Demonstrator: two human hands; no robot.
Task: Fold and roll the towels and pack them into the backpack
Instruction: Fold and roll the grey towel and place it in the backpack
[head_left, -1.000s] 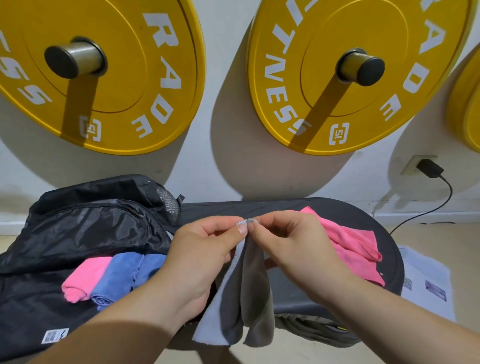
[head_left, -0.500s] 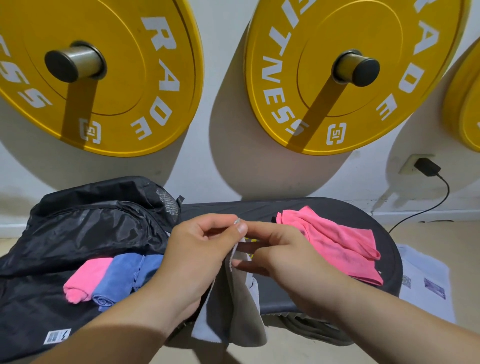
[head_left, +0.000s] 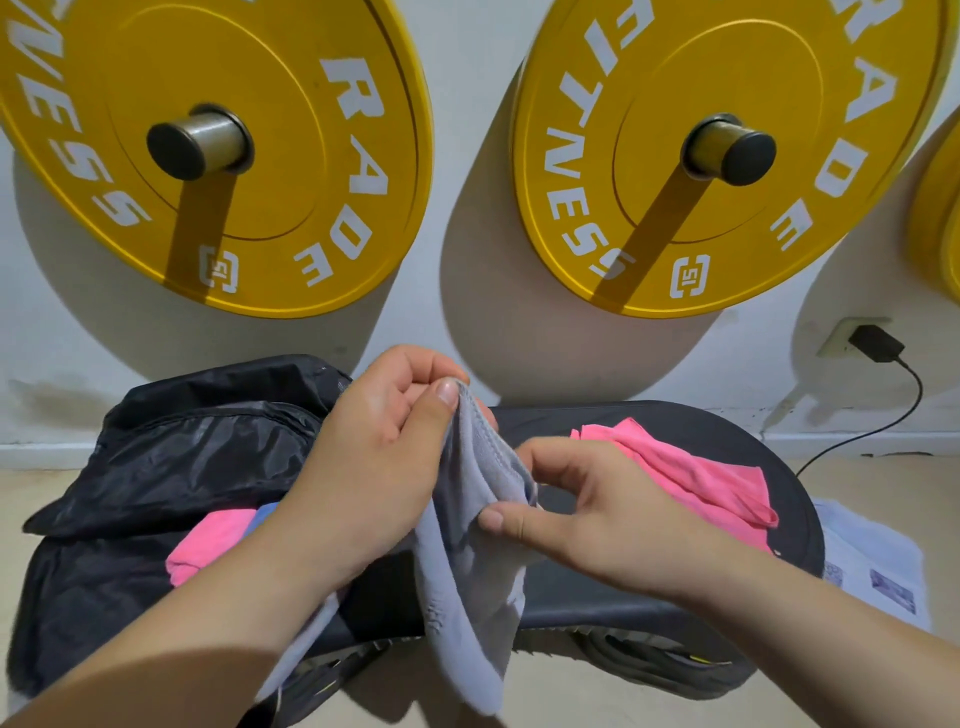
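Note:
A grey towel (head_left: 470, 582) hangs in front of me over the edge of a dark padded bench (head_left: 675, 421). My left hand (head_left: 379, 447) pinches its top corner between thumb and fingers. My right hand (head_left: 587, 514) grips the towel's edge lower down, to the right. An open black backpack (head_left: 171, 457) lies at the left with a rolled pink towel (head_left: 208, 545) inside and a blue roll beside it, mostly hidden behind my left arm. A loose pink towel (head_left: 691, 478) lies crumpled on the bench at the right.
Two yellow weight plates (head_left: 322, 171) (head_left: 649, 218) hang on pegs on the white wall behind. A black charger (head_left: 875, 343) is plugged into a wall socket at the right, its cable trailing to the floor. A printed paper sheet (head_left: 872, 566) lies on the floor right of the bench.
My right hand has slid down from the towel's top corner along its edge, while the left keeps the corner and has lifted slightly. The towel has spread between the hands.

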